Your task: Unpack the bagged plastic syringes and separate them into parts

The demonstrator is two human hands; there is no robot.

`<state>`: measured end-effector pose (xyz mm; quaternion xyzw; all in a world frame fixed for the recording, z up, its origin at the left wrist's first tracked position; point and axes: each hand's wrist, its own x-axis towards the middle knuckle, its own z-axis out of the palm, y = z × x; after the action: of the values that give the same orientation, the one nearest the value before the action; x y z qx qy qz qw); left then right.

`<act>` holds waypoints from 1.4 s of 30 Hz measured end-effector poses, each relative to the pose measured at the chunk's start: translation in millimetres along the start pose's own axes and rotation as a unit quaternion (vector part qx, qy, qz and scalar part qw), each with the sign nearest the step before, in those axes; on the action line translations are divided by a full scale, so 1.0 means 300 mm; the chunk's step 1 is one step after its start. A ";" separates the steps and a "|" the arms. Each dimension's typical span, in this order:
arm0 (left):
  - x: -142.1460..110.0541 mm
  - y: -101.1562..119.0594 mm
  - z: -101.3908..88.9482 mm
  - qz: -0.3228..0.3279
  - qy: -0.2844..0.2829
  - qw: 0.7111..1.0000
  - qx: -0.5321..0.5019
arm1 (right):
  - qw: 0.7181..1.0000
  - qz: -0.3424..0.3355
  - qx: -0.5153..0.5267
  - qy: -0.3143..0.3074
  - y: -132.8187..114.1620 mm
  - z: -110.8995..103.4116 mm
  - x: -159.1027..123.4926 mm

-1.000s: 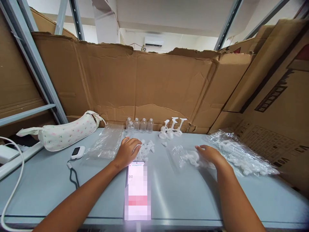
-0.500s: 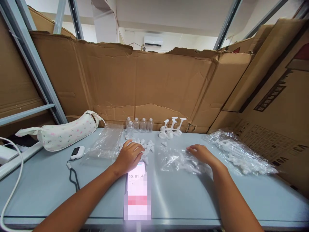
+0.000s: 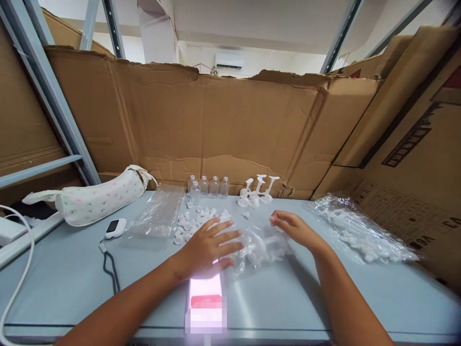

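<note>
My left hand (image 3: 209,247) is open, fingers spread over the phone (image 3: 206,288) and beside the near edge of a pile of small white caps (image 3: 185,223). Its fingertips reach the left side of a clear plastic bag (image 3: 264,247) with white plastic pieces inside. On the bag's other side my right hand (image 3: 297,233) is closed in a pinch at its upper right part; the exact contact is hard to see. Behind the caps stand several small clear bottles (image 3: 213,187). White stemmed plastic parts (image 3: 254,198) stand upright to their right.
A larger bag of white parts (image 3: 363,235) lies at the right. On the left are a flat clear bag (image 3: 158,211), a small white device (image 3: 115,228) with a dark strap, and a patterned fabric pouch (image 3: 103,197). Cardboard (image 3: 223,120) walls the back.
My left hand has moved right and down off the caps, its fingers spreading. My right hand has shifted left, and the bag between the hands has bunched up leftward.
</note>
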<state>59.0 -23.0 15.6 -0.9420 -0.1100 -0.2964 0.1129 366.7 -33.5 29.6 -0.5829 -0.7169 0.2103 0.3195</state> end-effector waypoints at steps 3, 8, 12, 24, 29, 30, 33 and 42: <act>0.008 0.028 -0.003 0.046 0.024 0.999 0.012 | 1.000 -0.006 0.017 0.023 -0.028 0.009 -0.004; 0.005 0.024 -0.030 0.000 0.055 0.995 0.086 | 0.994 -0.013 0.053 0.097 -0.019 -0.001 -0.010; -0.007 -0.014 -0.049 -0.096 0.029 0.988 0.119 | 0.990 -0.022 0.067 0.124 -0.006 -0.012 -0.012; -0.015 -0.038 -0.044 -0.348 0.066 0.920 -0.169 | 0.972 -0.125 0.031 0.199 -0.178 -0.011 -0.018; -0.002 -0.047 -0.068 -0.369 0.059 0.799 -0.471 | 0.955 -0.187 -0.080 0.218 -0.292 0.013 -0.006; -0.001 -0.051 -0.073 -0.375 0.031 0.760 -0.529 | 0.948 -0.197 -0.098 0.229 -0.308 0.018 -0.001; -0.006 -0.066 -0.096 -0.365 -0.051 0.681 -0.633 | 0.930 -0.220 -0.143 0.258 -0.344 0.036 0.019; -0.022 -0.086 -0.088 -0.396 -0.025 0.718 -0.572 | 0.888 -0.251 -0.228 0.310 -0.405 0.073 0.064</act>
<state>32.6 -6.8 36.7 -0.7046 -0.2848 -0.2968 -0.5782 263.8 -41.5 99.9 -0.4755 -0.7323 -0.2370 0.4259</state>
